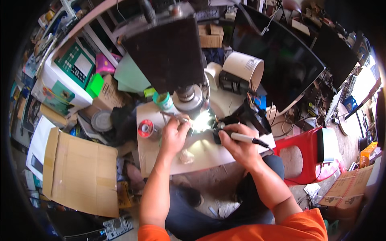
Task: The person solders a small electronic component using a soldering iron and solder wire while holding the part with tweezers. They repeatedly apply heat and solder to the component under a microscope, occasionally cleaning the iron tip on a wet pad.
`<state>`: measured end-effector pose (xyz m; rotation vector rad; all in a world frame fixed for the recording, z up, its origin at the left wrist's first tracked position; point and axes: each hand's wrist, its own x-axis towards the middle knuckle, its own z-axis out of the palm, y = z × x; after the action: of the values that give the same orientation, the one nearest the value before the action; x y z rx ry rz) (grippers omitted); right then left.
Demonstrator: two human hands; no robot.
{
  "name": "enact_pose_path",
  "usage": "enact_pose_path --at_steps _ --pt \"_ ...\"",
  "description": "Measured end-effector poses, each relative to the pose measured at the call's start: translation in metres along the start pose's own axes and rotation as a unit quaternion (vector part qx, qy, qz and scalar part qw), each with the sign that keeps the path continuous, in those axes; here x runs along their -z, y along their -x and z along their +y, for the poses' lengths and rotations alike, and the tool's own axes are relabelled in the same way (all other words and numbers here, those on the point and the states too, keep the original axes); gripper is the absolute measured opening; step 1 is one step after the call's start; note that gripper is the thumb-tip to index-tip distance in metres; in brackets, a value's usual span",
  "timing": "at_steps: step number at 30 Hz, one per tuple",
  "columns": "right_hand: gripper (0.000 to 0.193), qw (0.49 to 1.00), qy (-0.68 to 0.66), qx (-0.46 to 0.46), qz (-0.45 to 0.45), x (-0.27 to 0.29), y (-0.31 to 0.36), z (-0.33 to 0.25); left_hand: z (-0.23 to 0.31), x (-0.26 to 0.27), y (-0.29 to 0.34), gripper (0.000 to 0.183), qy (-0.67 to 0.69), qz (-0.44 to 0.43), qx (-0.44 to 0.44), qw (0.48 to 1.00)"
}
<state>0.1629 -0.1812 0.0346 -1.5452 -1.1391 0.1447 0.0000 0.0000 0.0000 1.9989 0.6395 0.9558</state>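
Note:
My left hand (175, 134) pinches a slim dark tool, by its look tweezers (171, 115), at the left side of a bright lamp glow. My right hand (242, 146) is closed round a soldering iron (245, 138) with a white handle and a black cord. Its tip points into the glow and is hidden by glare. Between the hands stands a microscope (187, 98), its lens end over the lit spot. What lies under it is washed out. A red spool of solder wire (145, 127) and a teal-rimmed tub (162, 101) stand left of the microscope.
A dark panel (165, 52) rises above the pale worktable (205, 152). A red plastic stool (295, 154) is at the right, an open cardboard box (82, 170) at the left. Behind lean a large black screen (277, 52) and a cardboard tube (243, 68).

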Motion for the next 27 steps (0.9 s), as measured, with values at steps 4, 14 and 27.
enact_pose_path --at_steps 4,14,27 --pt "0.017 1.0 -0.009 0.012 0.007 0.001 -0.006 -0.008 0.006 0.002 -0.001 0.015 0.001 0.001 0.005 1.0" --pt "0.017 1.0 0.0 0.022 0.013 -0.001 -0.004 -0.002 0.006 0.001 -0.001 0.016 -0.018 -0.015 0.014 1.0" --pt "0.017 1.0 -0.002 0.016 0.007 -0.002 -0.004 -0.004 0.0 0.001 -0.002 0.015 -0.04 -0.009 0.027 0.999"
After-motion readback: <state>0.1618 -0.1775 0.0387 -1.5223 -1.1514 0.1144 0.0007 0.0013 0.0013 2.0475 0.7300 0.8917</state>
